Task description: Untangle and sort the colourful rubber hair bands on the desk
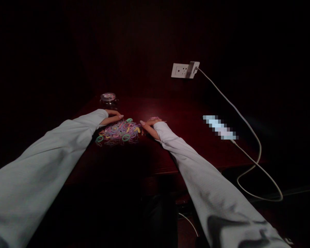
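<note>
A loose heap of small colourful elastic bands [121,131], mostly purple and pink with some green and yellow, lies on the dark red table. At its far left edge is my left hand [113,117], thumb and fingers stretched towards the bands, with nothing visible held. On the right side of the heap rests my right hand [151,129], its thumb extended and its fingers loosely curved beside the bands. A smaller cluster of pink bands [155,118] shows just behind my right hand. Both palms are hidden.
A clear jar [108,100] with pastel contents stands at the back left. On the right lies a blurred-out phone [219,127], its white cable [232,105] looping to a charger [193,70] in a wall socket [180,70]. The table's front edge [165,171] runs beneath my right sleeve.
</note>
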`<state>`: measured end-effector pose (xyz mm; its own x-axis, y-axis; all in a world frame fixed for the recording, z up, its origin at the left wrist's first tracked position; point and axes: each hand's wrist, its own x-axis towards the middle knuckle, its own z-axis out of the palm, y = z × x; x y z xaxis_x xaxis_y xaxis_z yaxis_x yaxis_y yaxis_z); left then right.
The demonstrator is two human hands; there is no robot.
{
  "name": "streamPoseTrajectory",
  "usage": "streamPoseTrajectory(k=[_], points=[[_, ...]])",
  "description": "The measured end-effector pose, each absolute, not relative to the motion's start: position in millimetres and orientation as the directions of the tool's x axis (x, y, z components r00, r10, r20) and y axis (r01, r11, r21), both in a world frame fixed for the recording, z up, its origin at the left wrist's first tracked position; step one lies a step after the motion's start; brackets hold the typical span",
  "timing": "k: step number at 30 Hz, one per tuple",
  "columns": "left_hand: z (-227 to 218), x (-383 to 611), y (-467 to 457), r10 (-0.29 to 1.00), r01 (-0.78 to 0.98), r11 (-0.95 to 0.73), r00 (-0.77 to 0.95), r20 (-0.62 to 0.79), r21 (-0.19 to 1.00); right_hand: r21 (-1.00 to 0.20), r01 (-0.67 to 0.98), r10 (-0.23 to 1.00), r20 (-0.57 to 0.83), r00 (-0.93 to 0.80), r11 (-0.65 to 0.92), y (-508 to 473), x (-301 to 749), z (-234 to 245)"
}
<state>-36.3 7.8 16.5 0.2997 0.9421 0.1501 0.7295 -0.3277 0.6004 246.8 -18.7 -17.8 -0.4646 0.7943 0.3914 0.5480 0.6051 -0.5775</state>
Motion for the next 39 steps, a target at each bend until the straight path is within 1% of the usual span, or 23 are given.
streamPoseTrajectory(k=[5, 11, 14, 22, 26, 29, 32, 35, 39], points=[[20, -32, 3, 0.933, 0.661, -0.333, 0.332, 0.136, 0.672, -0.587, 0.534, 0.79, 0.389, -0.474, 0.609, -20, 249, -18], [14, -33, 5, 0.903, 0.652, -0.365, 0.422, 0.082, 0.664, -0.597, 0.526, 0.792, 0.391, -0.469, 0.606, -17, 247, -20], [12, -34, 6, 0.893, 0.624, -0.361, 0.446, 0.063, 0.693, -0.584, 0.542, 0.794, 0.387, -0.469, 0.605, -15, 247, -21], [19, -26, -3, 0.869, 0.469, -0.4, 0.466, 0.164, 0.787, -0.552, 0.569, 0.792, 0.396, -0.464, 0.609, -14, 247, -22], [22, -21, -10, 0.847, 0.427, -0.429, 0.496, 0.191, 0.796, -0.555, 0.57, 0.795, 0.397, -0.459, 0.606, -15, 248, -22], [26, -23, -9, 0.842, 0.442, -0.46, 0.492, 0.221, 0.77, -0.559, 0.571, 0.799, 0.396, -0.452, 0.601, -16, 248, -22], [28, -31, -3, 0.837, 0.499, -0.499, 0.489, 0.245, 0.709, -0.565, 0.581, 0.81, 0.379, -0.448, 0.586, -18, 248, -20], [27, -37, 5, 0.79, 0.545, -0.583, 0.552, 0.266, 0.602, -0.578, 0.574, 0.813, 0.363, -0.456, 0.58, -22, 248, -16], [22, -40, 7, 0.66, 0.522, -0.738, 0.693, 0.292, 0.429, -0.596, 0.523, 0.79, 0.397, -0.467, 0.609, -31, 249, -9]])
